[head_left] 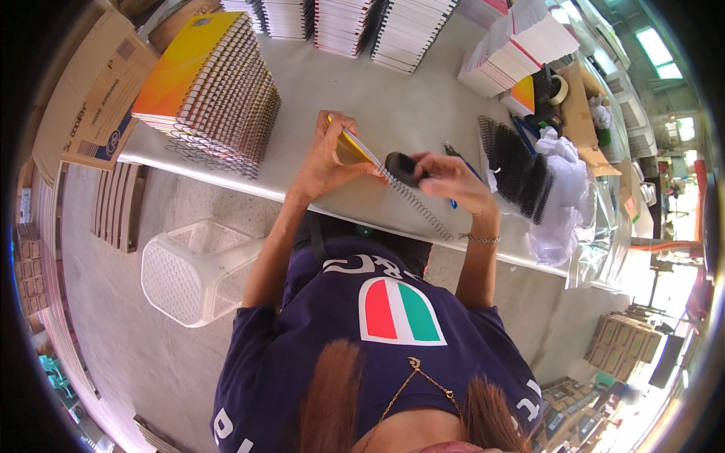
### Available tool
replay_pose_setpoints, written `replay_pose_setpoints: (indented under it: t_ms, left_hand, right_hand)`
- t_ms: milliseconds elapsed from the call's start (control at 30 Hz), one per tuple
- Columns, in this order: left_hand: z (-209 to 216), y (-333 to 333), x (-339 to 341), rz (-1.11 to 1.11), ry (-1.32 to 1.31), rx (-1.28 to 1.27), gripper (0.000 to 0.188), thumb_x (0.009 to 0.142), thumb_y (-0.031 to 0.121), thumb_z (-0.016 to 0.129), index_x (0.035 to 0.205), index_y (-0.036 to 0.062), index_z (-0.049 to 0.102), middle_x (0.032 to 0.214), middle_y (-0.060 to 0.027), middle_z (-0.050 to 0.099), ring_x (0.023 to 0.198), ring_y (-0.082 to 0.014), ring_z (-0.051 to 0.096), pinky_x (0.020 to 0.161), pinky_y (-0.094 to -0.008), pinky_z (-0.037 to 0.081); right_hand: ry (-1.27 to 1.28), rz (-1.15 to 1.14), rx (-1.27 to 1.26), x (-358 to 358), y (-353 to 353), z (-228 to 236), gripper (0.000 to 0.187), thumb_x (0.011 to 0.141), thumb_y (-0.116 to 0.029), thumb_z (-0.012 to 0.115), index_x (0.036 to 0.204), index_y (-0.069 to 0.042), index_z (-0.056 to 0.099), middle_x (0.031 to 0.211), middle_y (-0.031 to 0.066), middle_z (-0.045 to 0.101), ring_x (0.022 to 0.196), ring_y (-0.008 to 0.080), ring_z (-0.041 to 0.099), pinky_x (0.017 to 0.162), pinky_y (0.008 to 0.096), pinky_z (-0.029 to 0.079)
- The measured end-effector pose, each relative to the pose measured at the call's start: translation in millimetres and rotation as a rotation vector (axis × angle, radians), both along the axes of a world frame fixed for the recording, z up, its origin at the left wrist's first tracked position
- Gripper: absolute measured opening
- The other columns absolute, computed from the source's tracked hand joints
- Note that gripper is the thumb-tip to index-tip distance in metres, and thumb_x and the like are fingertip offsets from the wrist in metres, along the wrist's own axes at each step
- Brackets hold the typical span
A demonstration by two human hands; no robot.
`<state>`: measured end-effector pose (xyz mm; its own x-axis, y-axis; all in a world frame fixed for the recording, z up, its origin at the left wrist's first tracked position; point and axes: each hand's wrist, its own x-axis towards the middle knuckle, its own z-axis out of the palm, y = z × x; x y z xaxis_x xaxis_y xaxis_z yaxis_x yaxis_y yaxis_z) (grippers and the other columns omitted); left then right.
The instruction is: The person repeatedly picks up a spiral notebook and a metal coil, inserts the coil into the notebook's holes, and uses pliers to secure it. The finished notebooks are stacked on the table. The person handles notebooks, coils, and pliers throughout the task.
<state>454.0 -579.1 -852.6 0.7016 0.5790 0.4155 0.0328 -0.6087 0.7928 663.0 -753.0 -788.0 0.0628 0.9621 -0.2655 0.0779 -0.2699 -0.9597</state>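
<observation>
My left hand (325, 162) grips a thin yellow-covered notebook (352, 145) on edge above the table's near side, fingers at its far end and thumb along its cover. A wire spiral coil (424, 209) runs through part of its spine, and the loose length trails toward me on the right. My right hand (453, 180), a little blurred, is closed on a black rounded object (402, 168) that sits against or very close to the coil at the notebook's near corner. Its exact kind is unclear.
A tall stack of spiral-bound yellow-orange notebooks (198, 75) stands at left, loose coils beside it. More notebook stacks (410, 34) line the back. Black coils (517, 166), a blue-handled tool (462, 160), crumpled white wrapping (560, 192) and a cardboard box (585, 113) lie right. A white stool (177, 275) stands below.
</observation>
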Motion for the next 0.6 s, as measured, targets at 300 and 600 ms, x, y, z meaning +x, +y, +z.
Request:
replay_pose_setpoints:
  t_ms: [300,600]
  left_hand:
    - [6.2,0.1,-0.5,-0.021,-0.014,0.018,0.078,0.055,0.032,0.097,0.110,0.0075,0.047,0.114,-0.0123,0.043,0.110,-0.0313,0.047,0.093,-0.0426,0.046]
    - [-3.6,2.1,-1.1,-0.056,-0.072,0.015,0.080,0.053,0.032,0.098,0.109,0.0070,0.046,0.111,-0.0118,0.044,0.107,-0.0305,0.047,0.092,-0.0414,0.045]
  right_hand:
    - [0.306,0.057,0.192,2.8,-11.7,6.0,0.033,0.085,-0.027,0.080,0.100,-0.001,0.065,0.123,0.0092,0.060,0.107,0.0130,0.056,0.094,0.0281,0.042]
    - [-0.130,-0.211,-0.196,-7.9,8.9,6.6,0.032,0.082,-0.023,0.082,0.100,-0.002,0.066,0.114,0.0066,0.058,0.121,0.0149,0.050,0.095,0.0277,0.039]
